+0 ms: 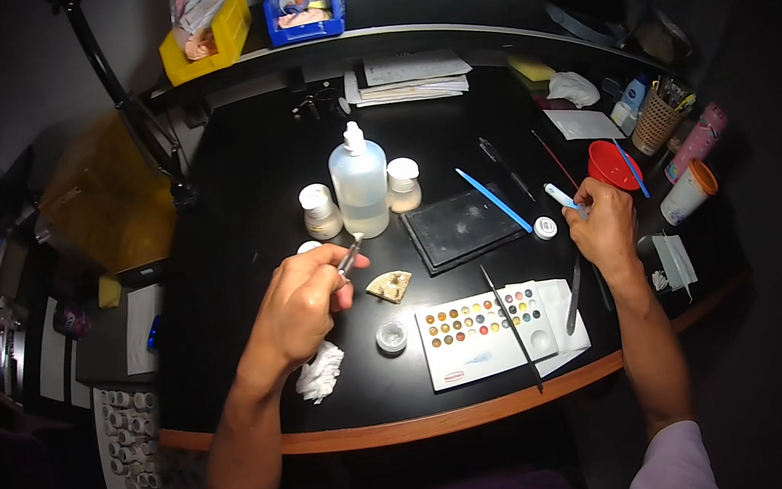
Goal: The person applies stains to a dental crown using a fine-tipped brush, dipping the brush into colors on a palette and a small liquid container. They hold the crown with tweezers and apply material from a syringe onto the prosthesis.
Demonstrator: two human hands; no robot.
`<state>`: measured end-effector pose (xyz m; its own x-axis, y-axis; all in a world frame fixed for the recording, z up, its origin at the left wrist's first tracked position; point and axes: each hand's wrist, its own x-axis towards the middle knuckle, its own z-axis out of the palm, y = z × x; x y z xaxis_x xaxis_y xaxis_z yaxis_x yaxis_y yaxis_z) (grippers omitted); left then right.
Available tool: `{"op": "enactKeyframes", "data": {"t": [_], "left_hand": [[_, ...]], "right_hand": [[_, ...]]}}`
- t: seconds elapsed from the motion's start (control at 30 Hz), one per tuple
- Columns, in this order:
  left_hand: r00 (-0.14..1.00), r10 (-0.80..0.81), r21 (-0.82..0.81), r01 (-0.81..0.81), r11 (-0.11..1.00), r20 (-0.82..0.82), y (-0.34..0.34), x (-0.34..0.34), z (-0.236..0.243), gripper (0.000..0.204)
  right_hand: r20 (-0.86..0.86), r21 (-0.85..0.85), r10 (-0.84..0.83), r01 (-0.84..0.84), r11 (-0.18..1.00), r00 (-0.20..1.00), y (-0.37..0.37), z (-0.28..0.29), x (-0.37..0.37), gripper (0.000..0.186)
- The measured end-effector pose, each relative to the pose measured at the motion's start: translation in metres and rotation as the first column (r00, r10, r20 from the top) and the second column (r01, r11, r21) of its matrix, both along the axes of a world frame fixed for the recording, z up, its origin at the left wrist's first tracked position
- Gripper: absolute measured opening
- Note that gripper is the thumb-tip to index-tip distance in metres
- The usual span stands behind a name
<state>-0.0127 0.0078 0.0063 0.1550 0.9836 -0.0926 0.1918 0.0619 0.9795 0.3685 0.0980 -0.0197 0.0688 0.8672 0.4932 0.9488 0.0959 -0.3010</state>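
Observation:
My left hand (291,308) is closed around a slim metal holder (350,258), its tip bearing a tiny whitish piece (358,236). My right hand (605,231) pinches a white and light-blue stick-like thing (561,195), just left of a red bowl (609,173); its exact kind is unclear. Beside that hand stands a small white-lidded jar (544,229). Below the left hand's tool, a tan, wedge-shaped piece like a dental cast (389,287) lies on the black table. A small glass dish (392,336) sits near it, left of a paint palette (464,363) with several coloured wells.
A clear squeeze bottle (362,193) stands between two small jars (321,212). Right of them lies a black slab (460,231) with a blue stick (496,200). Crumpled tissue (320,372) is by my left wrist. A brush (513,327) crosses the palette; an orange-lidded cup (687,194) stands right.

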Motion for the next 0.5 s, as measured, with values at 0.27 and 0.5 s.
{"op": "enactKeyframes", "data": {"t": [0.27,0.5], "left_hand": [[0.849,-0.183,-0.067,0.247,0.967,0.496,-0.011,0.018,0.029,0.045],[0.71,-0.082,0.029,0.087,0.996,0.699,-0.002,0.075,0.029,0.042]], "right_hand": [[-0.231,0.135,0.652,-0.64,0.757,0.722,-0.074,0.049,-0.093,0.015],[-0.764,-0.147,0.48,-0.84,0.522,0.432,-0.09,0.031,-0.125,0.022]]}}
